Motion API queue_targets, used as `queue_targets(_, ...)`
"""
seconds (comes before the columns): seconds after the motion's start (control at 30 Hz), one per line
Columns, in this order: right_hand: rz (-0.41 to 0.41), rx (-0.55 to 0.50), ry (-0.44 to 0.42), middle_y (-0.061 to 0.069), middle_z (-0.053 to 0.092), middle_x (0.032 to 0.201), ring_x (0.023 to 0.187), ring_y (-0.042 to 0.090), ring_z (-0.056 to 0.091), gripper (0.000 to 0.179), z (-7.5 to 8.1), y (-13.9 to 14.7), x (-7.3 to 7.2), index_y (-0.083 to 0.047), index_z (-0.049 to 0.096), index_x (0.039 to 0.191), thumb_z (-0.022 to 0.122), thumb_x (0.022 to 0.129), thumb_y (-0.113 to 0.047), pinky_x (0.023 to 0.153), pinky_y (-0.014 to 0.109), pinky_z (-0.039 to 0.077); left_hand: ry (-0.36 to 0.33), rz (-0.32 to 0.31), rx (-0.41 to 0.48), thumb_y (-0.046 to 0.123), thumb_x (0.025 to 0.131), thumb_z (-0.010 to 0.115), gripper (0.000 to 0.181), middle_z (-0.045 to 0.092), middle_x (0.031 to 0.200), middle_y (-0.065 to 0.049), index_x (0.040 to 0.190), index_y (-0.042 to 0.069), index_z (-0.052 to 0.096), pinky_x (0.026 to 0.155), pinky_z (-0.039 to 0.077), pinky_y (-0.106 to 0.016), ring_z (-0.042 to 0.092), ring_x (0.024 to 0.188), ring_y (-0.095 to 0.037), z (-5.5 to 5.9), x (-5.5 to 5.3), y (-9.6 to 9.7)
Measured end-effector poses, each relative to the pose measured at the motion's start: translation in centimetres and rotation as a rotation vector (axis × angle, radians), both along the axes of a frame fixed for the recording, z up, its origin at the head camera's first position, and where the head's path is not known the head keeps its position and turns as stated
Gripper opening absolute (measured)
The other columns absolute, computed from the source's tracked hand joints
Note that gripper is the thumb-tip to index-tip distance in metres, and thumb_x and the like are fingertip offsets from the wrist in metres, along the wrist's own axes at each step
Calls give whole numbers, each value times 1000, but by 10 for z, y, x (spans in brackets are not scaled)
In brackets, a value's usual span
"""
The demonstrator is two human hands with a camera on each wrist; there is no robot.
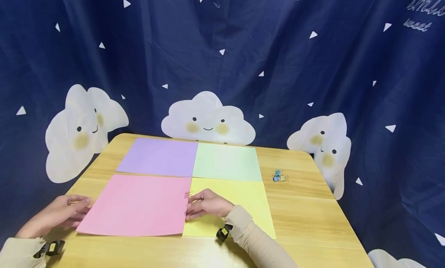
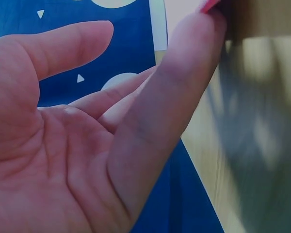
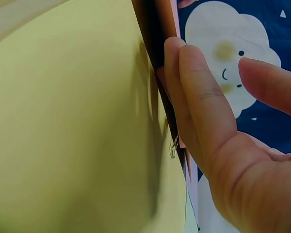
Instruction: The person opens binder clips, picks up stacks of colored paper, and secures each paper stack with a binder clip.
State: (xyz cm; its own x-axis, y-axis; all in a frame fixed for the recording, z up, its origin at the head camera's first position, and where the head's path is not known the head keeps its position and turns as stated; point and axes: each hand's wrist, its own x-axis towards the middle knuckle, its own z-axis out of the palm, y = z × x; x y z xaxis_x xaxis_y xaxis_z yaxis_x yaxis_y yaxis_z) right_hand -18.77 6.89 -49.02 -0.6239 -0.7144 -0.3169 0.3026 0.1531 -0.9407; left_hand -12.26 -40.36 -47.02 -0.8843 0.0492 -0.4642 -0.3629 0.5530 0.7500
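Note:
A pink sheet of paper (image 1: 135,206) lies at the near left, its right edge raised a little over the yellow sheet (image 1: 240,198). My left hand (image 1: 57,214) is at its left edge, and in the left wrist view a fingertip touches a pink corner (image 2: 208,5) while the thumb stays apart. At the opposite edge, my right hand (image 1: 209,203) has its extended fingers against the paper, thumb clear of it in the right wrist view. Just beyond those fingers, a pink wire-handled clip (image 1: 189,194) sits on the pink sheet's right edge.
Behind lie a purple sheet (image 1: 160,158) and a mint green sheet (image 1: 226,161). Several small binder clips (image 1: 279,176) are clustered on the wooden table (image 1: 306,214) to the right. A dark blue cloud-print curtain (image 1: 278,40) hangs at the back.

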Motion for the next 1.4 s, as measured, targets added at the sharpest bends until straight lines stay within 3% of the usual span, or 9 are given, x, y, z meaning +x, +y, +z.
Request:
queue_targets(0.2,-42,34,24,36,71,114,108,50,71,48,1,5,1,20,47,139,62,99,0,92,40,64,17,24,11,42,110,47,80,78,109,-13,147,-25,25,76,66,-33,76,90,-12,0,1,-4)
queue_targets(0.63,-77,40,66,34,70,121,110,42,73,48,14,29,-9,17,47,142,61,100,-1,96,41,63,41,34,73,34,111,48,68,76,100,1,142,-25,34,73,65,-31,74,86,-8,7,3,-9)
queue_targets(0.87,-90,89,178,30,70,126,111,35,75,49,27,64,-19,12,50,143,61,103,-12,99,44,62,141,31,30,30,111,45,62,77,100,-1,138,-25,38,72,65,-29,73,83,-5,15,-1,-6)
queue_targets(1.07,-178,140,244,27,71,126,106,29,76,50,37,102,-28,12,50,143,61,103,-15,98,46,62,252,29,16,28,112,44,61,78,101,-4,138,-27,37,75,66,-27,74,84,-2,18,-12,0)
queue_targets(1.23,-289,179,279,28,71,124,102,25,75,47,44,132,-36,12,50,141,58,104,-14,96,44,63,345,15,3,29,112,45,61,75,109,-7,140,-25,37,78,65,-25,69,87,4,20,-28,11)
queue_targets(1.4,-407,258,314,24,73,123,104,28,75,48,48,159,-46,8,52,142,60,105,-20,96,44,63,392,35,-31,28,110,49,59,70,118,-12,142,-22,39,77,62,-20,63,88,11,23,-44,24)
